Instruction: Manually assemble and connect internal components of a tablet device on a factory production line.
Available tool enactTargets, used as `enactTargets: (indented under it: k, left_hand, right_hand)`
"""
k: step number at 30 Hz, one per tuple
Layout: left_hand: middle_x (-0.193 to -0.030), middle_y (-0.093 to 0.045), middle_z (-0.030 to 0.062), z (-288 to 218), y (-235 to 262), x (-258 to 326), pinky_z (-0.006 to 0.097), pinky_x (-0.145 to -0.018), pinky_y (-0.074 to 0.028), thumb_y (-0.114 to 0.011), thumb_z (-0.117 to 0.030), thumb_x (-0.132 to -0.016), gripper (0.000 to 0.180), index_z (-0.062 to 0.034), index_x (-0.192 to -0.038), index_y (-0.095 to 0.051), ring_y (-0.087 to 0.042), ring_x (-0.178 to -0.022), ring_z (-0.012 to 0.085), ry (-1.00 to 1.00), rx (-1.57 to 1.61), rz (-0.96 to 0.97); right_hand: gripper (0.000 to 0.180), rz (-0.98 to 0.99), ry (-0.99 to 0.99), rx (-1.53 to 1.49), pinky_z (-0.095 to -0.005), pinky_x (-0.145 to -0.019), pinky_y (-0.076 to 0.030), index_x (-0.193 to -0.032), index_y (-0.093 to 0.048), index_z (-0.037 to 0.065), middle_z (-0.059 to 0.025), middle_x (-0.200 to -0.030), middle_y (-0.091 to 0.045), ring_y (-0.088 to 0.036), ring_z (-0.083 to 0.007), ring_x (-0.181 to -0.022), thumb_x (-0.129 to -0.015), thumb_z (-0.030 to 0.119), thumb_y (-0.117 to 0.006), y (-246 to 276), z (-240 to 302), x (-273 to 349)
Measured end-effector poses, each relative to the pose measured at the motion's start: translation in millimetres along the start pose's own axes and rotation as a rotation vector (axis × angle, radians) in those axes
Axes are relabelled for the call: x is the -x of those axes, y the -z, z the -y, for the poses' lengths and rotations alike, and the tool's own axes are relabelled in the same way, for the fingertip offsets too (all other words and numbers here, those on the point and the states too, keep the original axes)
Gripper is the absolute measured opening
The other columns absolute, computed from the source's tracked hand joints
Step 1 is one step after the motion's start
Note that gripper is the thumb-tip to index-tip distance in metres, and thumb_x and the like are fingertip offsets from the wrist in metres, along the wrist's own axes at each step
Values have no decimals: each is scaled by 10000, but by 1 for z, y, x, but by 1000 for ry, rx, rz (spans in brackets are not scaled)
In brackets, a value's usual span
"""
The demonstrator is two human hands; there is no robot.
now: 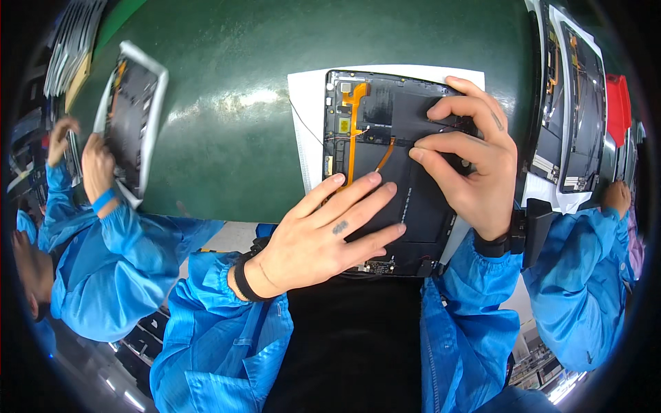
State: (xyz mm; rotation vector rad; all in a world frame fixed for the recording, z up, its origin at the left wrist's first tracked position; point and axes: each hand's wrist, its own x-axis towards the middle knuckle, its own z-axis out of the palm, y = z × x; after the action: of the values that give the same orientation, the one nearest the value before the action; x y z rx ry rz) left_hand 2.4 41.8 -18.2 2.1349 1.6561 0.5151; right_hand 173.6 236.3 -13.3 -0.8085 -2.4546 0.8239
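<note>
Apparently mid-assembly, the left hand [320, 237] lies flat, fingers spread, on the opened black tablet with orange flex cable [365, 131] atop the white paper sheet [306, 103], while the right hand [471, 162] pinches fingertips together at its right edge, calling for careful pressing.

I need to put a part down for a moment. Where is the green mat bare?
The green mat is bare between the co-worker's opened tablet on the left and the white sheet. The middle is crowded: both hands, left and right, press on the opened tablet.
</note>
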Motion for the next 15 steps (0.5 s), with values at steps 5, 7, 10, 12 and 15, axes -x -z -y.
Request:
enactTargets:
  k: [5, 7, 10, 12, 15]
  left_hand:
    - [-1577, -495, 112, -4, 6, -10, 547, -1165, -383, -871, -408, -729, 517, -402, -1237, -779, -440, -1458, 412, 84, 13, -35]
    - [-1600, -439, 149, -1, 8, -14, 582, -1118, -429, -890, -400, -697, 551, -434, -1235, -775, -379, -1469, 482, 90, -22, -45]
    - [-1585, -453, 155, 2, 9, -18, 568, -1122, -436, -886, -395, -704, 551, -434, -1242, -771, -400, -1461, 452, 98, 7, -62]
    - [-1570, -463, 156, 6, 10, -20, 559, -1122, -440, -883, -393, -710, 546, -430, -1243, -770, -417, -1447, 439, 90, -4, -57]
    - [-1535, -484, 156, 8, 13, -25, 529, -1099, -456, -868, -397, -732, 531, -415, -1253, -768, -455, -1405, 412, 83, -27, -54]
  right_hand:
    - [121, -1, -5, -2, -526, -1111, -395, -803, -813, 88, -63, -1087, -708, -605, -357, -1304, -695, 71, -865, 1, 1, 2]
    - [131, -10, 4, -17, -531, -1103, -401, -802, -814, 89, -70, -1081, -705, -610, -364, -1296, -685, 68, -869, 2, 2, 2]
    - [141, -17, 5, -35, -531, -1099, -405, -808, -818, 89, -76, -1085, -700, -614, -368, -1289, -680, 66, -871, 0, 0, 1]
    - [143, -20, 5, -30, -528, -1099, -406, -811, -820, 89, -77, -1088, -698, -615, -368, -1286, -680, 65, -871, 0, 0, 1]
    - [146, -28, 6, -30, -525, -1101, -406, -817, -824, 90, -78, -1094, -695, -619, -368, -1282, -681, 65, -872, 0, 1, 1]
